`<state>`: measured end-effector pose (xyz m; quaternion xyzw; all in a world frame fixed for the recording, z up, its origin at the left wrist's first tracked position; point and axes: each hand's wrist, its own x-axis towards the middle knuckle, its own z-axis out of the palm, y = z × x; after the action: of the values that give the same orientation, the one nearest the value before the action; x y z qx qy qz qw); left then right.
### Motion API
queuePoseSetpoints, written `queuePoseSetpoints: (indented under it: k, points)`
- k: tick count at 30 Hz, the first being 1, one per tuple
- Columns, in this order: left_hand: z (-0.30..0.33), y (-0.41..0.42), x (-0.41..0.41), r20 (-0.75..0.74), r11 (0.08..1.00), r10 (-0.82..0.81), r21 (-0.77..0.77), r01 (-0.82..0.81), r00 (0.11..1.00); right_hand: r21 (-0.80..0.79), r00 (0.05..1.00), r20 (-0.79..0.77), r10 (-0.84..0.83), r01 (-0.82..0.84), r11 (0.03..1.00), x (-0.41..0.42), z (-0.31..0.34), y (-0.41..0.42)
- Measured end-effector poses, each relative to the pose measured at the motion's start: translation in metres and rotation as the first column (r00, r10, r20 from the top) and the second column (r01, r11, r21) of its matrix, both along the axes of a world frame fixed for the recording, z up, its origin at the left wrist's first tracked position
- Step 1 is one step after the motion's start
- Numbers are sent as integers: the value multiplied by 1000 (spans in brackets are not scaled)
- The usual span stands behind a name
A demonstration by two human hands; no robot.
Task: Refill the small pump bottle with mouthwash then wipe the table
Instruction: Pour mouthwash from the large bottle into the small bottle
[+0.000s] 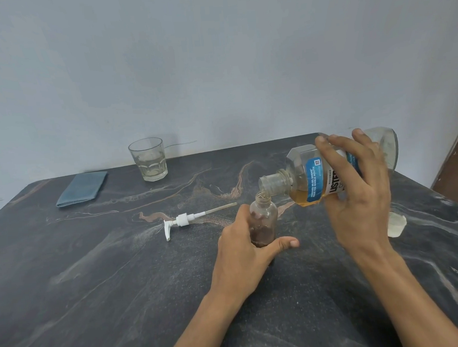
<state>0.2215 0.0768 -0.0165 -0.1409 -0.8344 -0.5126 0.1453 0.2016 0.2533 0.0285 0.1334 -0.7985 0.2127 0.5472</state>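
The refill stage is under way and judged incomplete. At right of centre in the frame, the right hand (358, 191) is gripping the large clear plastic mouthwash bottle with the blue label (315, 181), fingers wrapped over its body, and is tilting it neck-down so that its open mouth is sitting just above the small clear pump bottle (263, 219). The left hand (244, 253) is steadying that small bottle upright on the dark marbled table (95, 291), fingers curled round its lower half and thumb across the front. Amber liquid is pooling at the low side of the large bottle and a thin stream appears to be passing into the small neck (the fill level is hard to read, though dark liquid is showing in the lower part only). The white pump head with its dip tube (187, 219) is lying loose on the table left of centre, so refitting is still pending. A pale cap (396, 224) is resting at the right edge. The folded blue cloth (82, 189) is lying untouched at upper left beside a clear drinking glass (148, 160); wiping is not yet begun.
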Motion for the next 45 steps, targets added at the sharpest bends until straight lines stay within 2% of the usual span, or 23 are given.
queuePoseSetpoints:
  k: [45]
  points:
    - [1, 1, 1, -1, 1000, 4, 3, -4, 1000, 3, 999, -24, 29, -29, 1000, -1, 0, 0]
